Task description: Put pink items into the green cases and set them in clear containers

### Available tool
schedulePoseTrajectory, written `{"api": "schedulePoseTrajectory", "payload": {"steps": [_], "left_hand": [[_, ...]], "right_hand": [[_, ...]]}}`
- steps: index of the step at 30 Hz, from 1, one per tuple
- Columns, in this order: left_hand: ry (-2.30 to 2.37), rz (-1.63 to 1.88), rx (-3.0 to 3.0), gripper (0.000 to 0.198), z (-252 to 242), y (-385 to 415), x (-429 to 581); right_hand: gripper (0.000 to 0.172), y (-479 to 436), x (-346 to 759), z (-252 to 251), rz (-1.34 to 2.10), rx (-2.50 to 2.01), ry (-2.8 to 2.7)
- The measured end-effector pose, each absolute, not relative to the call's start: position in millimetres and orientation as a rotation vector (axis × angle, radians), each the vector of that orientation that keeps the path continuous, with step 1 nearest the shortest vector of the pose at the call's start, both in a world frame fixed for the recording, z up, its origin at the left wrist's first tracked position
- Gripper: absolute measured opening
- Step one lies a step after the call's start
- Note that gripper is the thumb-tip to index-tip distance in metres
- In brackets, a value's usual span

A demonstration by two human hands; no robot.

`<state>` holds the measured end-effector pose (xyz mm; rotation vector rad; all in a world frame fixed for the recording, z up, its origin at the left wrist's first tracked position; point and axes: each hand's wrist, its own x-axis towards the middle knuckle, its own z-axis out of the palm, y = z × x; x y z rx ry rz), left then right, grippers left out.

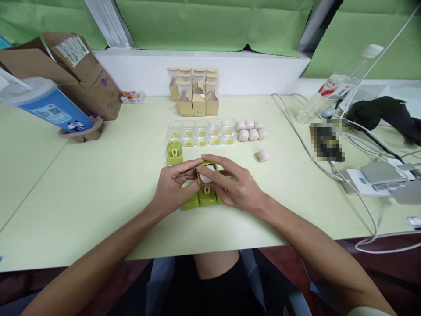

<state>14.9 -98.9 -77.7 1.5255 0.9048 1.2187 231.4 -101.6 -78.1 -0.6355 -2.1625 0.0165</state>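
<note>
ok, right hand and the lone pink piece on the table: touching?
Apart. The head view shows bare tabletop between the right hand and the lone pink piece.

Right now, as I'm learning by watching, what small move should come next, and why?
Perhaps press the white piece deeper into the green cover with the right hand, steadying it with the left hand: its white face shows uncovered between them.
</note>
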Motion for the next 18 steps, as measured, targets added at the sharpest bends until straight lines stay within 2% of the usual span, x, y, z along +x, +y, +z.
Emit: {"api": "schedulePoseTrajectory", "payload": {"steps": [7,14,18], "left_hand": [[0.82,1.187,1.528,0.045,-78.7,-98.2,7.9],[0.679,1.08,1.406,0.053,-74.8,-95.3,12.9],[0.756,1.081,1.346,0.059,-75.5,-90.7,12.9]], "right_hand": [[0.056,-103.4,231.2,-77.0,0.099,-0.719,-2.167],[0.062,-101.9,234.1,-71.5,0.112,-0.848,-2.199],[0.054,-95.8,237.2,-72.1,0.014,-0.815,-2.156]]}}
